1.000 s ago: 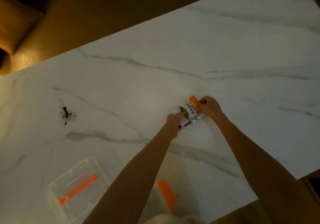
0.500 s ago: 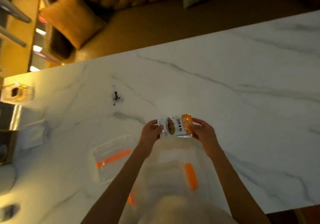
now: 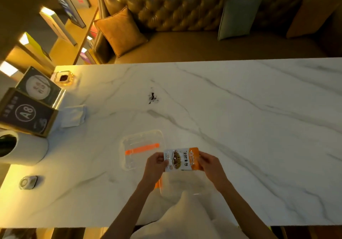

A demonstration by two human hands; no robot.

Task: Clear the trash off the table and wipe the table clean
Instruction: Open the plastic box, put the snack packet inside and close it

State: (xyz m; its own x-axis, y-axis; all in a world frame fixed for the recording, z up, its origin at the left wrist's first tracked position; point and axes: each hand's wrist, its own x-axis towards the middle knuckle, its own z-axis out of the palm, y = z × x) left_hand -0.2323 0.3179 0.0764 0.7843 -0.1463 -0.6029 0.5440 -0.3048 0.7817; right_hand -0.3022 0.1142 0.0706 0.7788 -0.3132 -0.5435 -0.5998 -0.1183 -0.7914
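Left grip (image 3: 157, 162) and right grip (image 3: 208, 164) pinching snack packet (image 3: 182, 159), clear tub (image 3: 187, 183) beneath, lid (image 3: 142, 149) just left, crumbs (image 3: 153, 98) beyond, worktop (image 3: 259, 127) stretching right.

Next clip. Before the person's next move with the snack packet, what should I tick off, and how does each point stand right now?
1. Grip: left hand and right hand each pinch an end of the white-and-orange snack packet: ok.
2. Clear plastic container with orange clip sits open near the table's near edge, close by the packet: ok.
3. Clear plastic lid with orange strip lies apart, left of the container: ok.
4. Packet empty: cannot tell.
5. White marble table wiped: dark crumb spill lies on it: not ok.
6. White folded cloth lies on the table's left side: ok.
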